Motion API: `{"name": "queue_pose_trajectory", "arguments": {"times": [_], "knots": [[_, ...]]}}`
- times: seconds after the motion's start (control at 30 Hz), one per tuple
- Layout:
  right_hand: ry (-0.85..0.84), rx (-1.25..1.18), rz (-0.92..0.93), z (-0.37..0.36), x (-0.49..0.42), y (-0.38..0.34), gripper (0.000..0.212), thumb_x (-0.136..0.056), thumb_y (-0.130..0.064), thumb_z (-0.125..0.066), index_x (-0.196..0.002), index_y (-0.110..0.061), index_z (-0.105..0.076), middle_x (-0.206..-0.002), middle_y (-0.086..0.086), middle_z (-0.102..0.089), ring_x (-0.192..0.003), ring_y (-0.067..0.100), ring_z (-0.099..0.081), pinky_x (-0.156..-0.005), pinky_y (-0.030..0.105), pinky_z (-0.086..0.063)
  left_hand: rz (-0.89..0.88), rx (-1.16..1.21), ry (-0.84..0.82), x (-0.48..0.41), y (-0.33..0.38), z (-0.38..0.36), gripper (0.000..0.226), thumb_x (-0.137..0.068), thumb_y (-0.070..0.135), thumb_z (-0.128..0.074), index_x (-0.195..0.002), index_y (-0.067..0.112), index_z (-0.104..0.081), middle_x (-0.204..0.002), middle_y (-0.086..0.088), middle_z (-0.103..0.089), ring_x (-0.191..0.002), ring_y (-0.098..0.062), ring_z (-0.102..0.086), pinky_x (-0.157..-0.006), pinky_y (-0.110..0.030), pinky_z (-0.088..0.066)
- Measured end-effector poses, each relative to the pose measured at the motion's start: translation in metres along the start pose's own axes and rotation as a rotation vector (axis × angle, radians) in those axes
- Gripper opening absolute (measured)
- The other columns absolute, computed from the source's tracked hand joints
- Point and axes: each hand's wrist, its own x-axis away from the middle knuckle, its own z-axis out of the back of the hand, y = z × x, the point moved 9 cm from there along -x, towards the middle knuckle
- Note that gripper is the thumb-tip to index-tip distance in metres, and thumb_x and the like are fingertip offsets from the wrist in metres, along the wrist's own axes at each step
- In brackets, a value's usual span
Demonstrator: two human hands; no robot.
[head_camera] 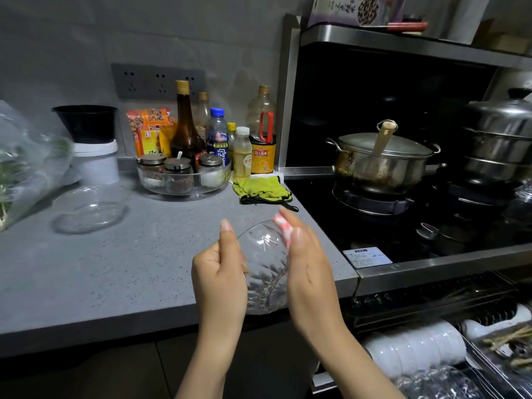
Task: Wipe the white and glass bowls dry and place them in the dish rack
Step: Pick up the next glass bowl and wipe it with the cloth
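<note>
A clear ribbed glass bowl is held up on its side over the counter's front edge, between both hands. My left hand grips its left rim, thumb pointing up. My right hand presses a pink-and-white cloth against the bowl's right side, its fingers straight. A second glass bowl stands upside down on the grey counter at the left. Below right, a pulled-out dish rack holds a row of white bowls and some glassware.
A glass tray of spice jars, sauce bottles and green oven gloves stand at the counter's back. A white bucket and plastic bag of greens are at left. Pots sit on the stove at right.
</note>
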Motion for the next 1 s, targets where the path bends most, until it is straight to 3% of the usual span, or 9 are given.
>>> {"name": "queue_pose_trajectory", "arguments": {"times": [0.13,0.23,0.37,0.5,0.6,0.67,0.8,0.9,1.0], "knots": [[0.055,0.362,0.174,-0.003,-0.002,-0.023,0.045,-0.098,-0.045,-0.026,-0.128,-0.032,-0.057,-0.128,-0.011,-0.054,-0.125,0.007,-0.045,-0.1,0.03,-0.04,-0.077,-0.089,-0.091,0.004,-0.003,-0.012,0.069,-0.091,0.058,-0.039,-0.05,0.003,-0.046,-0.042,-0.012,-0.04,-0.044,-0.014,-0.037,-0.047,-0.03,-0.03],[-0.022,0.157,0.068,0.0,-0.017,-0.013,0.036,-0.096,-0.047,-0.031,-0.105,-0.041,-0.066,-0.104,-0.016,-0.066,-0.104,0.005,-0.059,-0.085,0.035,-0.05,-0.089,-0.09,-0.141,0.006,-0.003,-0.014,0.072,-0.093,0.063,-0.037,-0.048,0.008,-0.041,-0.039,-0.006,-0.04,-0.04,-0.027,-0.044,-0.044,-0.039,-0.036],[-0.123,-0.215,-0.182,-0.001,-0.024,0.019,0.035,-0.101,-0.035,-0.042,-0.081,-0.035,-0.071,-0.092,-0.012,-0.074,-0.093,-0.002,-0.066,-0.083,0.021,-0.048,-0.097,-0.046,-0.123,0.007,0.001,-0.008,0.059,-0.091,0.046,-0.041,-0.039,0.02,-0.031,-0.035,0.005,-0.031,-0.034,-0.006,-0.033,-0.042,-0.018,-0.029],[-0.125,-0.324,-0.257,0.004,-0.023,0.035,0.051,-0.096,-0.033,-0.053,-0.061,0.002,-0.066,-0.049,0.0,-0.06,-0.055,0.002,-0.059,-0.067,0.021,-0.046,-0.074,0.003,-0.174,0.006,-0.006,-0.007,0.057,-0.089,0.044,-0.043,-0.04,0.017,-0.031,-0.038,0.007,-0.027,-0.039,-0.01,-0.028,-0.045,-0.02,-0.028],[-0.157,-0.326,-0.254,0.01,-0.021,0.033,0.074,-0.08,-0.046,-0.058,-0.055,0.022,-0.045,-0.047,0.012,-0.043,-0.042,0.013,-0.048,-0.059,0.009,-0.042,0.007,0.08,-0.211,0.004,-0.019,-0.008,0.06,-0.088,0.043,-0.045,-0.039,0.01,-0.033,-0.039,0.001,-0.028,-0.044,-0.019,-0.033,-0.049,-0.02,-0.034],[-0.165,-0.294,-0.257,0.011,-0.02,0.031,0.076,-0.074,-0.05,-0.053,-0.05,0.02,-0.038,-0.052,0.016,-0.039,-0.045,0.02,-0.036,-0.055,0.01,-0.04,0.055,0.084,-0.248,0.003,-0.026,-0.009,0.065,-0.087,0.045,-0.045,-0.043,-0.001,-0.034,-0.04,-0.002,-0.029,-0.05,-0.023,-0.035,-0.053,-0.017,-0.038],[-0.142,-0.24,-0.305,0.019,-0.022,0.025,0.063,-0.081,-0.04,-0.054,-0.047,0.01,-0.039,-0.048,0.009,-0.033,-0.043,0.015,-0.025,-0.052,0.029,-0.025,-0.058,-0.083,-0.435,0.002,-0.007,-0.022,0.058,-0.088,0.055,-0.044,-0.043,0.018,-0.044,-0.04,0.001,-0.04,-0.041,-0.011,-0.042,-0.049,-0.018,-0.037],[-0.128,-0.163,-0.251,0.021,-0.025,0.012,0.065,-0.096,-0.021,-0.052,-0.034,-0.019,-0.033,-0.037,-0.006,-0.026,-0.037,0.009,-0.021,-0.055,0.039,-0.038,-0.216,-0.197,-0.479,0.003,0.014,-0.031,0.064,-0.086,0.06,-0.053,-0.05,0.009,-0.039,-0.044,-0.002,-0.031,-0.043,-0.012,-0.032,-0.047,-0.024,-0.028],[-0.046,-0.182,-0.16,0.027,-0.024,0.004,0.066,-0.1,-0.021,-0.046,-0.035,-0.021,-0.037,-0.035,-0.01,-0.032,-0.035,0.007,-0.031,-0.061,0.042,-0.048,-0.221,-0.151,-0.432,0.002,0.019,-0.03,0.063,-0.082,0.055,-0.056,-0.051,0.007,-0.029,-0.049,-0.001,-0.02,-0.046,-0.013,-0.022,-0.048,-0.029,-0.02]]}}
